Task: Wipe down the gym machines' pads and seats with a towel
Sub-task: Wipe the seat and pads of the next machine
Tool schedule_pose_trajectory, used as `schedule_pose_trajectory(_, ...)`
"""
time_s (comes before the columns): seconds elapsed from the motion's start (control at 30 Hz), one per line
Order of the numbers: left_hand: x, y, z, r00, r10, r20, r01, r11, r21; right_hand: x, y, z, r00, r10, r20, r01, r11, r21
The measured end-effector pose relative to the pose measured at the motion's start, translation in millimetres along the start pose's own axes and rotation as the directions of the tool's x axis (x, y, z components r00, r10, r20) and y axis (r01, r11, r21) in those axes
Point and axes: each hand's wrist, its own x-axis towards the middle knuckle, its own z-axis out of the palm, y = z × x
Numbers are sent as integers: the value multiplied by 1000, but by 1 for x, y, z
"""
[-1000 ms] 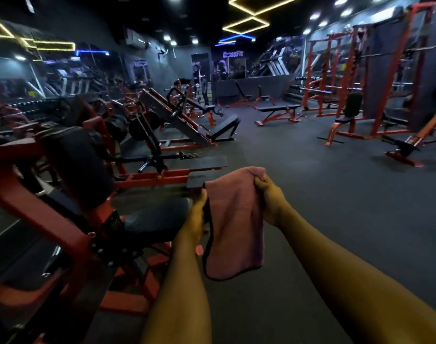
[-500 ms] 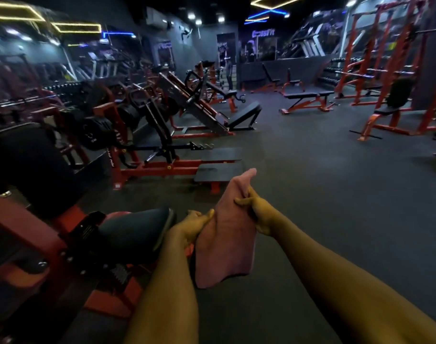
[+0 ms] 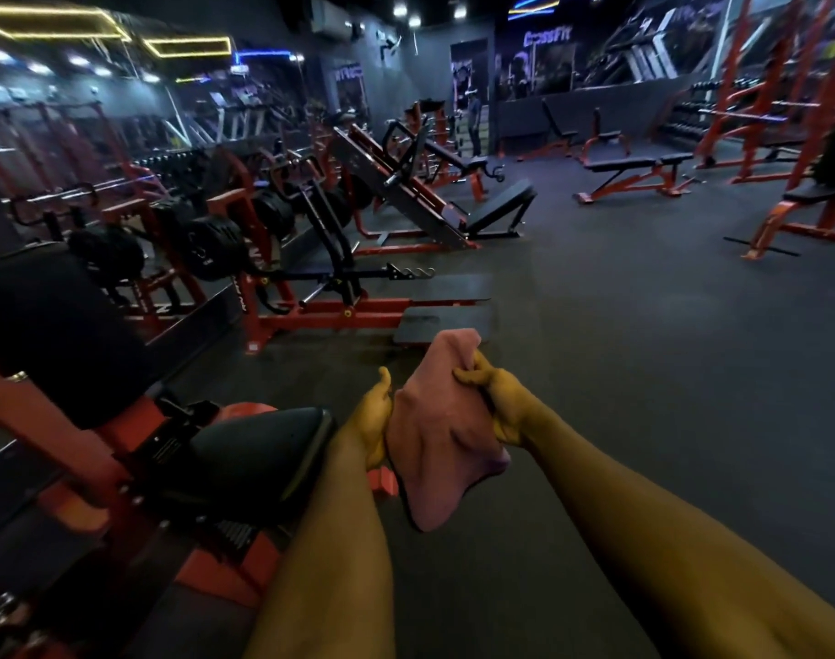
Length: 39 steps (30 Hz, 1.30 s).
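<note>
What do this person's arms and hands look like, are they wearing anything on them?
Nothing that shows. The left forearm and right forearm are bare to the picture's edge, no sleeve in view. The left hand and right hand have no gloves; no watch, band or ring is visible, though dim light could hide a small one.

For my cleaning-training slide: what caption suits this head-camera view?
Right hand grips a pink towel, left hand at its edge, beside a gym machine's black seat.

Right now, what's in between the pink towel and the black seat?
The left hand, shown in the head view. It sits against the side of the towel, and the seat is just beside its wrist.
</note>
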Motion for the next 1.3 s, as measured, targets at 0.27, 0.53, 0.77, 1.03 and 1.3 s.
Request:
schedule_pose_trajectory(0.27, 24, -11, -9, 997, 9, 80, 9, 975, -222, 23, -10, 16, 999, -42, -8, 42, 999, 27)
schedule_pose_trajectory(0.53, 39, 24, -62, 960, 236, -153, -165, 913, 372, 32, -15, 15, 987, 18, -160, -77, 925, -372)
schedule_pose_trajectory(0.77, 49, 39, -76, 852, 490, -184, -209, 640, 739, 47, -13, 17, 912, 239, -334, -410, 551, -727)
schedule_pose_trajectory(1.03, 36, 67, -102, 994, 110, 30, -71, 394, 916, 54, -21, 23, 969, 80, -232, -246, 308, -919)
schedule_pose_trajectory(1.3, 23, 72, -106, 862, 500, 77, -268, 322, 908, 49, -23, 26, 985, -161, -63, 59, 658, -751)
